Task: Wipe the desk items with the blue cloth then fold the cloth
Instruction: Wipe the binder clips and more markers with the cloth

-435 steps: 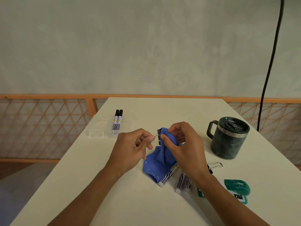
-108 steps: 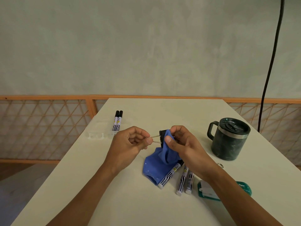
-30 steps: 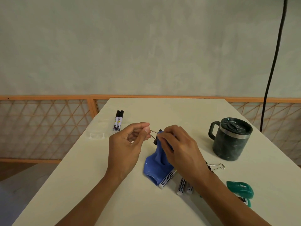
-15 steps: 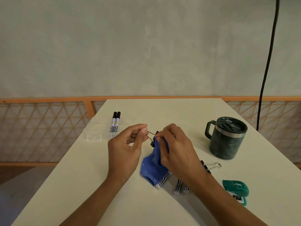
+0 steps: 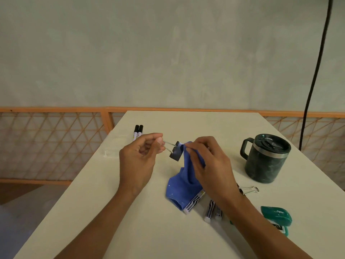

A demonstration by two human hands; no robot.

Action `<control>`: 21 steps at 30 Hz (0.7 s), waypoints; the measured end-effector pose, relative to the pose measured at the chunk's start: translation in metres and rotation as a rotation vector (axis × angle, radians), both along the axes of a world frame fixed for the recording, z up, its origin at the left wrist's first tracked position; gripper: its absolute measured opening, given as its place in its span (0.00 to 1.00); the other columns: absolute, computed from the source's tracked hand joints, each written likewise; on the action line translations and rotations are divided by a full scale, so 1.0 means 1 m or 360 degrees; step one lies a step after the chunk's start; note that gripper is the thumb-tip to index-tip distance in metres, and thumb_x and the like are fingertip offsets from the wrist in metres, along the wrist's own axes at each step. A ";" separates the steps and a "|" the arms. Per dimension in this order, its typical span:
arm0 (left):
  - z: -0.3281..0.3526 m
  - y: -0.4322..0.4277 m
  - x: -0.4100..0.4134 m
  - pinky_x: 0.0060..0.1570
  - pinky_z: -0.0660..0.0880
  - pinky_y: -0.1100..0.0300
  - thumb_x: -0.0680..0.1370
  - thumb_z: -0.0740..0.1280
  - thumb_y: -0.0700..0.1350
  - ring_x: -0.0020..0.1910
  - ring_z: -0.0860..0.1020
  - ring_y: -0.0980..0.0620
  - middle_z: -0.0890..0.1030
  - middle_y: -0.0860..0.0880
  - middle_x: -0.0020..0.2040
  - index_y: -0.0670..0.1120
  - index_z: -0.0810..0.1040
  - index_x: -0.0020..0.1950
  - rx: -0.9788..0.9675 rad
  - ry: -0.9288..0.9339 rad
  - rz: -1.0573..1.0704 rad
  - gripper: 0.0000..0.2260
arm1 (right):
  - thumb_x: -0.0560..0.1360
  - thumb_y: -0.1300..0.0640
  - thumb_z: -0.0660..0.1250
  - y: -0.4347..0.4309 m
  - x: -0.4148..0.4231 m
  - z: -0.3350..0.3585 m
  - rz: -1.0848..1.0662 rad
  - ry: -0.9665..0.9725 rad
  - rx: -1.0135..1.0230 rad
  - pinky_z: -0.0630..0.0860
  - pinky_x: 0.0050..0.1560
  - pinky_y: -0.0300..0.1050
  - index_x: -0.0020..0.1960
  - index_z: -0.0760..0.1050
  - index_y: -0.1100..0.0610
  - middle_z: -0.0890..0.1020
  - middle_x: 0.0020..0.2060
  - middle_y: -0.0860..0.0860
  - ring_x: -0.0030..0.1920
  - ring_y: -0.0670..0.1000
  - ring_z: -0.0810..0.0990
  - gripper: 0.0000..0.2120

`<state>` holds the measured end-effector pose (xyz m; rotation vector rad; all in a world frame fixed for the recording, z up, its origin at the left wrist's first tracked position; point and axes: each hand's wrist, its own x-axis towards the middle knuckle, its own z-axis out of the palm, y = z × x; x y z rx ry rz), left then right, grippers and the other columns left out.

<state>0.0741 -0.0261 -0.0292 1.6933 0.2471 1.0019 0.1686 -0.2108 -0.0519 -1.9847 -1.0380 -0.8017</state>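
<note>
Binder clip now bare beside blue cloth, handles in left hand.

On the cream table lie markers, a mug, a loose binder clip and a stapler.

The left hand is pinching the wire handles of a black binder clip, holding it above the worktop. The right hand is gripping the bunched blue cloth, whose top is touching the clip and whose lower end is lying over a marker beneath the right wrist.
</note>
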 end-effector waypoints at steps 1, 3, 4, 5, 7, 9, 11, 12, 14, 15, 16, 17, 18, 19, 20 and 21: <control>-0.001 -0.002 0.000 0.56 0.84 0.57 0.83 0.73 0.44 0.46 0.89 0.51 0.89 0.51 0.46 0.48 0.87 0.59 -0.0004 0.0000 -0.0023 0.06 | 0.82 0.62 0.73 0.002 -0.001 -0.002 0.0044 -0.0017 -0.0022 0.80 0.48 0.45 0.62 0.83 0.57 0.80 0.58 0.52 0.53 0.51 0.81 0.10; -0.002 -0.004 0.000 0.56 0.84 0.58 0.83 0.73 0.45 0.47 0.89 0.50 0.89 0.51 0.47 0.48 0.87 0.59 -0.0013 -0.0005 -0.0054 0.06 | 0.83 0.62 0.71 0.007 -0.004 -0.008 0.0185 -0.0048 -0.0140 0.80 0.48 0.47 0.59 0.84 0.57 0.80 0.56 0.51 0.51 0.51 0.80 0.06; -0.001 -0.004 0.000 0.56 0.83 0.59 0.83 0.73 0.45 0.47 0.89 0.50 0.89 0.51 0.47 0.47 0.87 0.60 -0.0013 -0.0008 -0.0052 0.07 | 0.84 0.60 0.70 0.008 -0.007 -0.011 0.0266 -0.0064 -0.0229 0.79 0.48 0.48 0.57 0.84 0.56 0.80 0.55 0.51 0.50 0.51 0.80 0.06; 0.000 -0.002 0.000 0.56 0.83 0.61 0.83 0.73 0.45 0.47 0.89 0.51 0.89 0.51 0.48 0.47 0.87 0.60 -0.0002 -0.0014 -0.0039 0.07 | 0.85 0.58 0.68 0.008 -0.009 -0.012 0.0333 -0.0074 -0.0312 0.79 0.48 0.48 0.56 0.84 0.55 0.80 0.54 0.49 0.50 0.50 0.80 0.06; 0.005 0.007 -0.002 0.55 0.82 0.63 0.84 0.73 0.45 0.48 0.89 0.51 0.89 0.51 0.49 0.47 0.86 0.61 0.0022 -0.0028 0.0008 0.08 | 0.86 0.55 0.65 0.004 -0.008 -0.011 0.0389 -0.0065 -0.0390 0.79 0.50 0.46 0.57 0.84 0.53 0.80 0.54 0.48 0.51 0.49 0.79 0.08; 0.012 0.022 -0.004 0.56 0.82 0.62 0.83 0.73 0.45 0.49 0.89 0.51 0.89 0.50 0.50 0.47 0.86 0.62 0.0015 -0.0062 0.0047 0.08 | 0.84 0.58 0.68 -0.002 -0.002 -0.006 0.0338 -0.0021 -0.0318 0.79 0.51 0.44 0.58 0.84 0.54 0.81 0.55 0.48 0.51 0.48 0.80 0.07; 0.018 0.041 -0.005 0.57 0.83 0.60 0.83 0.74 0.44 0.49 0.89 0.50 0.88 0.48 0.50 0.47 0.85 0.62 0.0016 -0.0108 0.0091 0.08 | 0.82 0.61 0.72 -0.005 0.006 -0.003 0.0231 0.0014 -0.0248 0.79 0.50 0.43 0.58 0.85 0.54 0.81 0.55 0.48 0.51 0.48 0.80 0.06; 0.021 0.052 -0.004 0.58 0.83 0.58 0.82 0.74 0.44 0.49 0.89 0.48 0.88 0.47 0.50 0.46 0.85 0.62 0.0014 -0.0126 0.0116 0.08 | 0.82 0.62 0.72 -0.006 0.009 -0.002 0.0193 0.0034 -0.0244 0.80 0.50 0.44 0.57 0.85 0.54 0.81 0.55 0.48 0.51 0.48 0.80 0.07; 0.029 0.073 -0.004 0.58 0.83 0.56 0.82 0.75 0.42 0.49 0.88 0.46 0.88 0.45 0.49 0.43 0.85 0.60 0.0048 -0.0145 0.0157 0.07 | 0.81 0.62 0.72 -0.004 0.013 -0.005 0.0146 0.0064 -0.0265 0.80 0.50 0.44 0.57 0.85 0.53 0.81 0.54 0.47 0.51 0.49 0.80 0.07; 0.032 0.085 -0.003 0.57 0.84 0.56 0.81 0.75 0.41 0.48 0.88 0.47 0.87 0.43 0.49 0.42 0.85 0.58 0.0091 -0.0144 0.0177 0.07 | 0.81 0.62 0.72 -0.002 0.015 -0.006 0.0131 0.0077 -0.0277 0.80 0.50 0.44 0.56 0.85 0.53 0.81 0.54 0.47 0.51 0.50 0.80 0.07; 0.035 0.095 -0.003 0.56 0.84 0.56 0.81 0.75 0.40 0.48 0.88 0.48 0.87 0.43 0.50 0.41 0.85 0.57 0.0150 -0.0129 0.0197 0.06 | 0.81 0.62 0.72 0.000 0.017 -0.006 0.0117 0.0087 -0.0282 0.79 0.49 0.44 0.56 0.85 0.53 0.80 0.53 0.47 0.51 0.50 0.80 0.07; 0.037 0.107 -0.002 0.55 0.84 0.57 0.81 0.75 0.39 0.47 0.87 0.51 0.87 0.42 0.50 0.39 0.85 0.56 0.0213 -0.0100 0.0211 0.05 | 0.81 0.63 0.72 0.002 0.019 -0.006 0.0104 0.0094 -0.0278 0.79 0.49 0.43 0.55 0.85 0.52 0.80 0.52 0.48 0.50 0.50 0.80 0.07; 0.041 0.117 -0.003 0.54 0.84 0.60 0.81 0.75 0.37 0.46 0.86 0.52 0.87 0.41 0.50 0.38 0.85 0.56 0.0279 -0.0054 0.0221 0.05 | 0.81 0.63 0.72 0.005 0.021 -0.005 0.0095 0.0109 -0.0272 0.78 0.49 0.43 0.55 0.85 0.53 0.80 0.52 0.48 0.50 0.51 0.80 0.07; 0.043 0.127 -0.002 0.52 0.83 0.62 0.81 0.74 0.37 0.46 0.86 0.52 0.87 0.40 0.51 0.38 0.85 0.55 0.0332 -0.0018 0.0218 0.04 | 0.82 0.62 0.71 0.008 0.023 -0.004 0.0095 0.0138 -0.0268 0.78 0.50 0.44 0.55 0.85 0.53 0.80 0.52 0.48 0.49 0.51 0.81 0.07; 0.046 0.135 -0.002 0.52 0.83 0.61 0.81 0.74 0.36 0.46 0.86 0.51 0.87 0.40 0.51 0.38 0.85 0.55 0.0383 0.0012 0.0211 0.04 | 0.82 0.61 0.71 0.010 0.025 -0.003 0.0103 0.0170 -0.0267 0.79 0.50 0.45 0.55 0.85 0.52 0.80 0.52 0.48 0.49 0.50 0.81 0.07; 0.048 0.143 -0.001 0.51 0.83 0.61 0.81 0.74 0.35 0.46 0.85 0.51 0.87 0.40 0.51 0.38 0.85 0.54 0.0429 0.0034 0.0208 0.03 | 0.82 0.61 0.70 0.012 0.025 -0.002 0.0114 0.0202 -0.0266 0.80 0.50 0.45 0.55 0.85 0.52 0.80 0.52 0.48 0.49 0.50 0.81 0.07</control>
